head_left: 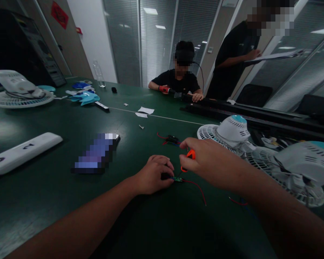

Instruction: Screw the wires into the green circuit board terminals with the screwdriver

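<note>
The big green table [43, 190] is dark and a bit shiny. Near the middle, the left hand [155, 176] has bent fingers pinching the left end of a little green board [178, 179] with a red wire [198, 187]. The right hand [202, 158] is closed around an orange screwdriver [190, 155], pointing down at the board. White fans [230, 131] sit on the right. Far away, two people [182, 81] are by glass walls [156, 43].

Dim overall — pale glare on the table [135, 142], dark foreground.
</note>
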`<action>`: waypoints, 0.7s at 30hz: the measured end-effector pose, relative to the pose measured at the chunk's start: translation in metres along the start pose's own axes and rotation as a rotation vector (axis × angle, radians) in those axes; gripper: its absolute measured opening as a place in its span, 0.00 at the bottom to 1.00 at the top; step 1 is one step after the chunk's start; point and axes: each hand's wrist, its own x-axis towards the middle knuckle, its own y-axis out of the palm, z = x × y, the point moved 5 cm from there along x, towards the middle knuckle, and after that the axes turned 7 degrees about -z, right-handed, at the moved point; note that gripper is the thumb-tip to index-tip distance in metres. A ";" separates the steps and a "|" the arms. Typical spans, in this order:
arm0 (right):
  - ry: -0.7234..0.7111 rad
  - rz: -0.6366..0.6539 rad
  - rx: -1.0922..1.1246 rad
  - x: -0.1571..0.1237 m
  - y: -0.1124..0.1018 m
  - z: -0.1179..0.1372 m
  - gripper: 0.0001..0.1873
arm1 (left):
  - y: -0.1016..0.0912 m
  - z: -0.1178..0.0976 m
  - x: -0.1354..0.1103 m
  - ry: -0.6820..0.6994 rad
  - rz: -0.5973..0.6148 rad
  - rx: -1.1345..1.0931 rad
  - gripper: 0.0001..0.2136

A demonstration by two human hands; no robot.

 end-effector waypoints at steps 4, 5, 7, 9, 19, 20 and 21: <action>0.003 0.007 0.002 0.000 -0.001 0.002 0.22 | 0.000 -0.001 0.000 0.000 0.012 -0.003 0.06; 0.005 0.010 0.002 -0.001 -0.001 0.002 0.22 | 0.000 -0.002 0.000 0.001 0.015 -0.002 0.06; 0.006 0.013 0.002 -0.001 -0.001 0.002 0.22 | 0.000 -0.002 0.001 -0.005 0.014 0.002 0.06; 0.006 0.013 0.002 -0.001 0.000 0.001 0.22 | 0.000 -0.002 0.001 -0.009 0.015 0.007 0.06; -0.015 0.009 0.014 0.000 0.000 0.000 0.23 | 0.001 0.000 0.000 0.010 0.011 0.018 0.07; -0.019 0.007 0.015 0.000 0.000 -0.001 0.22 | 0.000 0.000 0.000 0.011 0.008 0.017 0.07; -0.022 0.006 0.016 0.001 0.000 -0.001 0.23 | 0.000 0.000 0.000 0.011 0.007 0.014 0.07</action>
